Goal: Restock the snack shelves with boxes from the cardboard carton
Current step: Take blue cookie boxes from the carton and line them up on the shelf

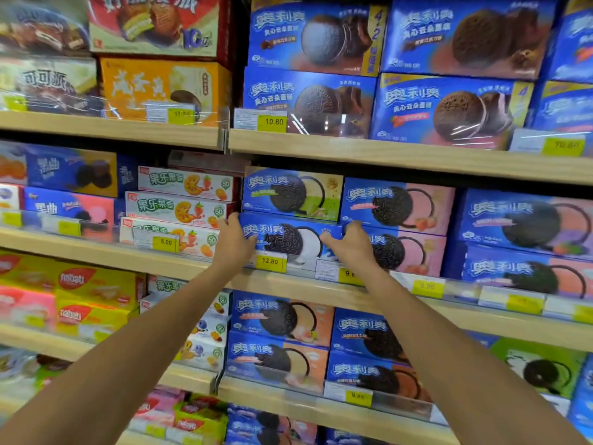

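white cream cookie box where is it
Head view, centre shelf: the white cream box sits between the left hand and right hand, under the green box.

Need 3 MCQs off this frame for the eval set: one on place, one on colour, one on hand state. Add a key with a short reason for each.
1. Where does the white-cream box sit?
A) on the top shelf
B) directly under the green-cream box
C) inside a carton

2. What colour is the 12.80 price tag below it?
A) red
B) white
C) yellow

3. How do the left hand and right hand stand to the white-cream box?
A) both grip it, one at each end
B) only the left touches it
C) both hang clear of it

Key:
1 B: it lies right beneath the green-cream box on the same shelf.
2 C: the number is printed on a yellow patch.
3 A: each hand's fingers and thumb curl round one end of the box.
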`<state>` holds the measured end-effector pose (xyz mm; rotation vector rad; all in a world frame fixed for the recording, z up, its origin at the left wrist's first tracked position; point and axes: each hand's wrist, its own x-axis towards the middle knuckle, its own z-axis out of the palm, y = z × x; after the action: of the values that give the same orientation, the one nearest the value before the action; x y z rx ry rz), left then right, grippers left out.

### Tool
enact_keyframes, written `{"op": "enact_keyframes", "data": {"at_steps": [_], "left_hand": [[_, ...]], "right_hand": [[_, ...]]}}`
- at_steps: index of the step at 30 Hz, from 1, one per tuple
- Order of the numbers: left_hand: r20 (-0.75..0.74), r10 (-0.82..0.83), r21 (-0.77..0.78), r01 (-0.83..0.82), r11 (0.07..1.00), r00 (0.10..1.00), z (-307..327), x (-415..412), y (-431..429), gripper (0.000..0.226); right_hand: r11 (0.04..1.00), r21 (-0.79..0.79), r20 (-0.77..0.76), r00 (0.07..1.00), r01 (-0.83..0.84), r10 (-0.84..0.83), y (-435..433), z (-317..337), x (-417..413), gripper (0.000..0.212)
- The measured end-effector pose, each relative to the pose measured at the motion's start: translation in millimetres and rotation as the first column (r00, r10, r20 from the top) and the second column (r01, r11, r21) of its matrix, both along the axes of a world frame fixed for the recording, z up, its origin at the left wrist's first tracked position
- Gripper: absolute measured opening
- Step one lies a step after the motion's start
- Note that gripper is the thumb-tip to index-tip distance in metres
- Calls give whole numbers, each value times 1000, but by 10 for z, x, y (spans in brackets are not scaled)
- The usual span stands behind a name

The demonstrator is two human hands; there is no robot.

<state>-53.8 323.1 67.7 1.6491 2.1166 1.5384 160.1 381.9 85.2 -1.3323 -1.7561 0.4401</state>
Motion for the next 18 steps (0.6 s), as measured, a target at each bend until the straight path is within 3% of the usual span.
{"op": "enact_keyframes", "data": {"at_steps": [7,12,16,18], "left_hand": [[41,-11,-58,13,998,999,11,-9,-6,62],[164,-85,-90,101,991,983,63,-65,-78,55],[154,-153,-106,170,980,976,100,-45,-218,59],[157,-180,-106,198,974,971,107,3,-323,62]], "right_hand": [[995,-14,-29,995,-98,97,-48,19,113,30],[945,-177,-146,957,-276,252,-136,107,223,48],[968,-124,-112,972,-220,206,-238,103,193,42],[979,-60,-167,969,-194,181,-328,82,159,34]]}}
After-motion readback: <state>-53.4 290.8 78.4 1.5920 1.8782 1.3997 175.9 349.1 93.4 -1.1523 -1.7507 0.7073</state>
